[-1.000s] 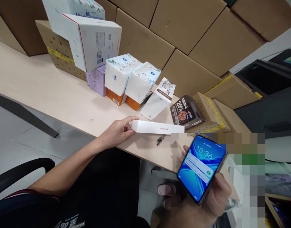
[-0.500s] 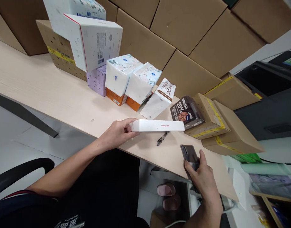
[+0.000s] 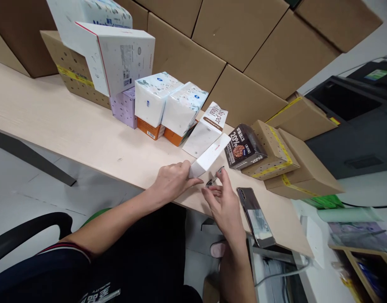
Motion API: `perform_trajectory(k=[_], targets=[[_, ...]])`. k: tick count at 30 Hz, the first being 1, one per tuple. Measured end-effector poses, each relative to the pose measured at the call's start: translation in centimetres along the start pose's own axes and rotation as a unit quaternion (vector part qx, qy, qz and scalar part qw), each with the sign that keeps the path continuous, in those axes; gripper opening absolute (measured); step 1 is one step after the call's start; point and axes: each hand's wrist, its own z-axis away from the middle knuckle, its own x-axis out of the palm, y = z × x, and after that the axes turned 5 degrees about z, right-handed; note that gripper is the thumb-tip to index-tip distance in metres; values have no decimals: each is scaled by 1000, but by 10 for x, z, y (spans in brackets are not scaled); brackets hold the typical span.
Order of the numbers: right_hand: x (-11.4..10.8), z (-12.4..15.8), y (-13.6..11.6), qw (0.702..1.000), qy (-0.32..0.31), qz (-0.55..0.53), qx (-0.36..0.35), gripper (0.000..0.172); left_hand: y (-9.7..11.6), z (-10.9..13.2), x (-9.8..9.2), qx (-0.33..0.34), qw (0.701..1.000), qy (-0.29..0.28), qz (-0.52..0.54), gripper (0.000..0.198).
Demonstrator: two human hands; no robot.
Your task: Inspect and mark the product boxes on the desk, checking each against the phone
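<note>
The carton is showing "Super Meal" in brown letters, and a brown band just below is apparently reading "Nutrition". The dark box is bearing "20%" twice (once on its printed face, once lower down), with Chinese characters that are proving too small to make out. The far-left tissue pack is carrying blue lettering beginning with "Ma", the rest being partly cut off by the big box. White print on the shirt is including "QUALITY". Red lettering on the thin box is remaining illegible.
</note>
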Motion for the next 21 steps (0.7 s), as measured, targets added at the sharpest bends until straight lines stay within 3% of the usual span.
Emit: perform_trajectory(k=[3, 8, 14, 18, 19, 21], targets=[[10, -27, -19, 998, -3, 57, 2, 103, 11, -6, 4, 27, 998, -52, -5, 32], [6, -63, -25, 990, 9, 141, -5, 86, 7, -3, 6, 71, 994, -77, 21, 36], [10, -105, -8, 994, 26, 103, -28, 77, 1, -1, 5, 100, 991, -81, 22, 24], [-5, -117, 0, 997, -25, 64, -43, 65, -1, -1, 3, 106, 991, -83, 20, 27], [-12, -117, 1, 995, -12, 83, -44, 62, -2, -1, 3, 108, 990, -84, 20, 27], [-28, -117, 3, 981, 79, 176, -37, 59, -3, 0, 3, 111, 990, -85, 21, 28]])
